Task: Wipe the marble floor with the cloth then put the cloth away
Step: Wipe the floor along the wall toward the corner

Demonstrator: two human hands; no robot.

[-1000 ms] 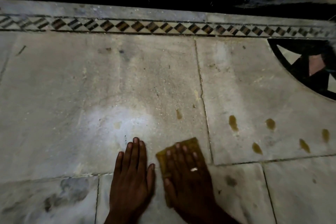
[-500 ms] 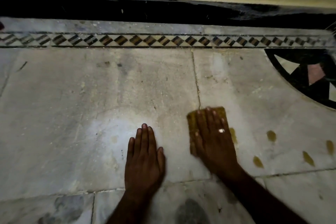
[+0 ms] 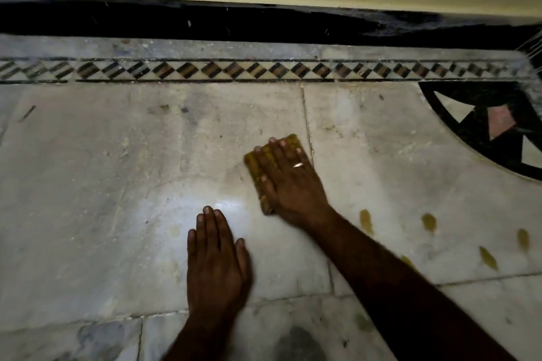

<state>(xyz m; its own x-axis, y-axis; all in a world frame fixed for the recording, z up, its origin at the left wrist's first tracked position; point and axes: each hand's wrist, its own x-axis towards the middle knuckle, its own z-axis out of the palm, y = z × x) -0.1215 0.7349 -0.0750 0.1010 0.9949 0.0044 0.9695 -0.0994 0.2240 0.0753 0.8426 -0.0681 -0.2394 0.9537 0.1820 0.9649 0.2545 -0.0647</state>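
A folded yellow cloth (image 3: pixel 255 164) lies flat on the grey-white marble floor (image 3: pixel 117 173), near the middle of the view. My right hand (image 3: pixel 289 182) presses down on it with fingers spread, a ring on one finger; the cloth shows only past the fingertips and along the thumb side. My left hand (image 3: pixel 215 261) rests palm down on the bare floor, nearer to me and a little left of the cloth, holding nothing. Several yellowish stains (image 3: pixel 428 221) mark the slab to the right of my right forearm.
A patterned diamond border strip (image 3: pixel 234 70) runs across the far floor, with a black skirting (image 3: pixel 176 22) and a cream wall behind it. A dark inlaid curved motif (image 3: pixel 484 126) sits at far right. Slab joints (image 3: pixel 306 123) cross the floor.
My right hand has pushed the cloth away from me and then leftward, off the yellow stain by the slab joint. My left hand has stayed flat on the floor while the view shifted.
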